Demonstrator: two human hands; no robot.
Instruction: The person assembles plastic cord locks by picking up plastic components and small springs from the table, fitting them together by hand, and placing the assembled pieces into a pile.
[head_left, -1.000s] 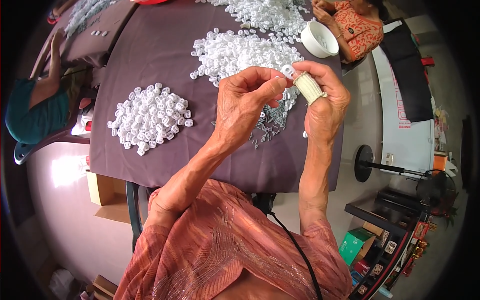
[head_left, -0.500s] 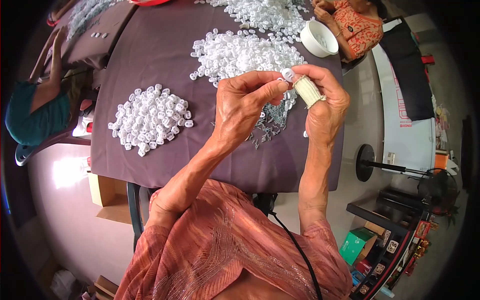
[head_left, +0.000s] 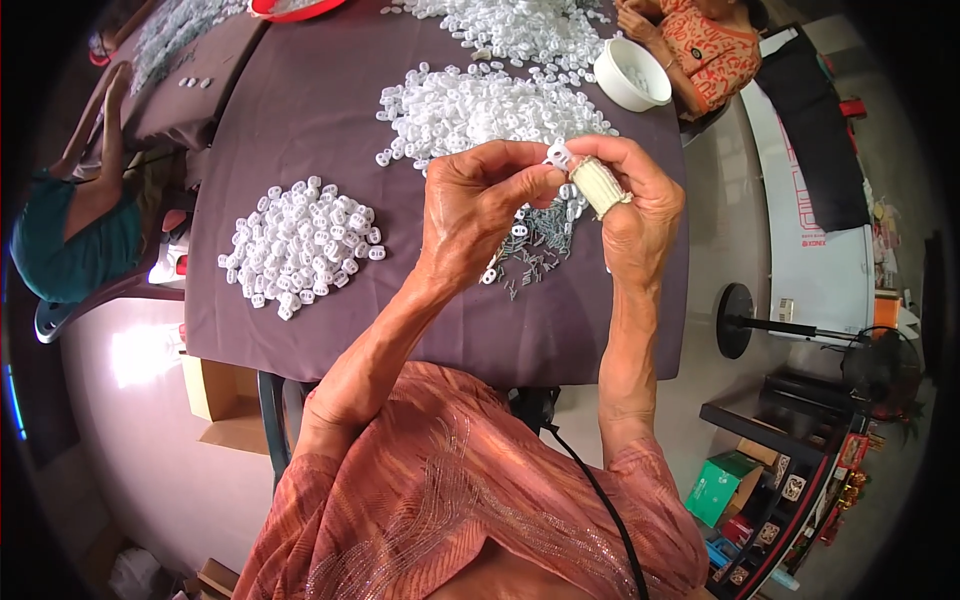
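My left hand (head_left: 465, 210) and my right hand (head_left: 645, 215) meet above the table. Between their fingertips is a small white plastic piece (head_left: 558, 155) with a hole showing. The left thumb and forefinger pinch it from one side, the right fingers from the other. A cream ribbed knit cover (head_left: 600, 188) wraps my right thumb. Small grey rod-like bits (head_left: 540, 245) lie under the hands, and a white two-hole piece (head_left: 489, 275) sits at their left edge. Just beyond my hands spreads a large heap of white two-hole pieces (head_left: 480, 110).
A smaller pile of white pieces (head_left: 300, 245) is on the left of the brown tablecloth (head_left: 410, 320). A white bowl (head_left: 632, 75) stands far right beside a person in an orange patterned top (head_left: 710, 55). Another person in teal (head_left: 90, 240) sits left. A red tray (head_left: 295, 8) is at the far edge.
Both hands have shifted slightly left, and the white piece between the fingertips has turned so that its hole shows. A white piece now shows by the grey bits, below my left hand.
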